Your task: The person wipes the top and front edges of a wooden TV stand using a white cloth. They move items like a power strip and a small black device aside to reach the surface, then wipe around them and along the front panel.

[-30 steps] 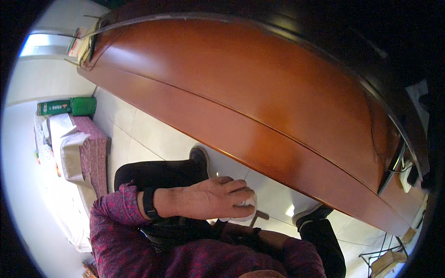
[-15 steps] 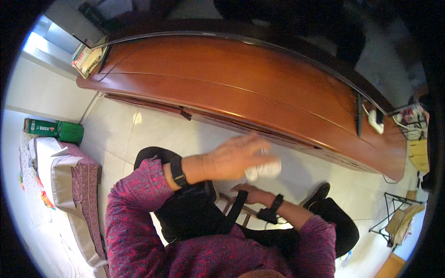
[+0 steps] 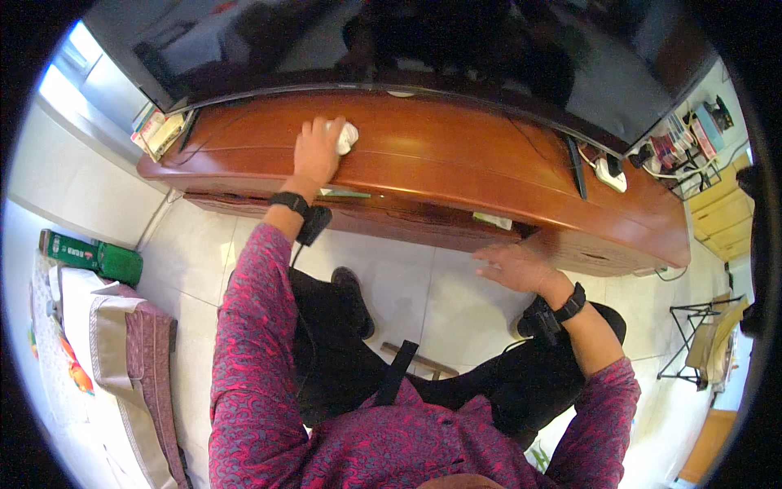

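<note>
My left hand (image 3: pixel 316 153) reaches out over the reddish-brown wooden cabinet (image 3: pixel 456 151), to the left of its middle. Its fingers are closed on a crumpled white cloth (image 3: pixel 348 138), pressed to the cabinet top; whether it is fabric or paper is hard to tell. My right hand (image 3: pixel 515 266) hovers in front of the cabinet's front face, fingers spread, with nothing in it. Black straps circle both wrists.
A large black television (image 3: pixel 391 45) stands along the cabinet's back. Books (image 3: pixel 159 130) lie at the left end, a white power strip (image 3: pixel 609 174) at the right. A green box (image 3: pixel 118 262) and a folding stool (image 3: pixel 705 346) stand on either side. A low stool (image 3: pixel 419 361) is between my legs.
My left hand has carried the white cloth from above my lap forward onto the cabinet top. My right hand has moved forward and right from near the low stool. The view has tilted up.
</note>
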`<state>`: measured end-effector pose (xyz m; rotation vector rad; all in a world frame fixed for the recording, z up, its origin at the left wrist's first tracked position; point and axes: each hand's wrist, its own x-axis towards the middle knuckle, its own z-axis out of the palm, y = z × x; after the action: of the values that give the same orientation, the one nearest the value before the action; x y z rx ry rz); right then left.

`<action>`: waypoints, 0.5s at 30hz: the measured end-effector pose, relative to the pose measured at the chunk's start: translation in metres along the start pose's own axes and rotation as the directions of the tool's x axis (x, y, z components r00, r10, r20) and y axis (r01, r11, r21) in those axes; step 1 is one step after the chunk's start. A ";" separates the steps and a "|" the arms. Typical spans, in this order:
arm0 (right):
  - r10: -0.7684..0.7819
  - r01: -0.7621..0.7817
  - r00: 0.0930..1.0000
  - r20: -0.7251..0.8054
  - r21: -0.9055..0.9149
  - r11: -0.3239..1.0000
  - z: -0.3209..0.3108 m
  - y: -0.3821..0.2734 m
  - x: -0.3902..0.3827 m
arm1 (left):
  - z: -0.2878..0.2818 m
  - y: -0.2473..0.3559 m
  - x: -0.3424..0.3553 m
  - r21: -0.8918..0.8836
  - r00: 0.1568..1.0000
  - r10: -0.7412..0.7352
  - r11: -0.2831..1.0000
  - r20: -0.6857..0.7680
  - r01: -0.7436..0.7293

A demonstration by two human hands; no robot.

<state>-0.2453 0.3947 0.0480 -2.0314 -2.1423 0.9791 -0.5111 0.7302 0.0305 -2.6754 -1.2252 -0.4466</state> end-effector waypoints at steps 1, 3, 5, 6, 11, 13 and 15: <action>0.030 -0.030 1.000 -0.004 0.025 0.999 0.001 0.004 0.001 | 0.014 0.002 -0.008 -0.163 0.995 -0.100 0.982 -0.004 0.098; 0.043 -0.043 0.999 -0.010 0.013 0.999 0.007 0.010 0.004 | 0.032 -0.005 -0.011 -0.244 0.989 -0.143 0.961 -0.032 0.131; 0.002 -0.003 1.000 -0.008 -0.061 0.998 0.016 0.009 0.003 | 0.041 -0.012 -0.015 -0.174 0.992 -0.082 0.983 -0.095 0.064; -0.085 0.083 0.996 -0.027 -0.066 0.994 0.022 0.007 0.001 | 0.043 -0.017 -0.012 -0.186 0.997 -0.073 0.980 -0.034 0.065; -0.247 0.245 0.969 0.000 -0.145 0.959 0.033 -0.004 -0.023 | 0.054 -0.036 0.029 -0.068 0.983 -0.141 0.989 -0.120 0.133; -0.247 0.242 0.969 -0.009 -0.168 0.956 0.033 -0.007 -0.034 | 0.063 -0.024 0.048 -0.075 0.978 -0.178 0.982 -0.106 0.171; -0.247 0.235 0.967 -0.059 -0.167 0.958 0.031 -0.007 -0.043 | 0.073 0.004 0.067 -0.081 0.978 -0.185 0.981 -0.093 0.178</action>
<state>-0.2592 0.3431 0.0429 -1.7749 -2.4213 0.7048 -0.4522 0.7946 -0.0160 -2.5733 -1.4558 -0.6543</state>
